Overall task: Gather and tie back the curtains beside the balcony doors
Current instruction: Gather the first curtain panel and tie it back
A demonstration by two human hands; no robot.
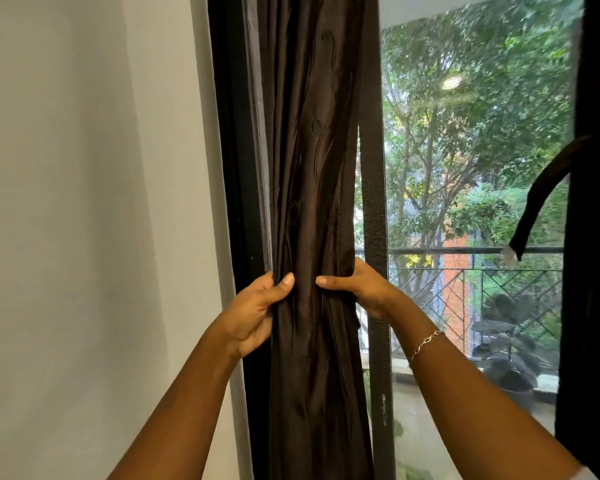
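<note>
A dark brown curtain [312,150] hangs bunched into a narrow column at the left side of the balcony door. My left hand [257,310] grips its left edge, thumb across the front folds. My right hand [357,285] wraps around its right edge at the same height, thumb pointing at the left thumb; a thin bracelet sits on that wrist. At the right edge hangs a second dark curtain [593,237], and a dark tie-back strap [534,202] with a pale tip dangles loose from it.
A pale wall [84,202] fills the left. A black door frame [232,168] and a grey mesh screen strip [373,202] flank the gathered curtain. Through the glass are a balcony railing [465,251], potted plants and trees.
</note>
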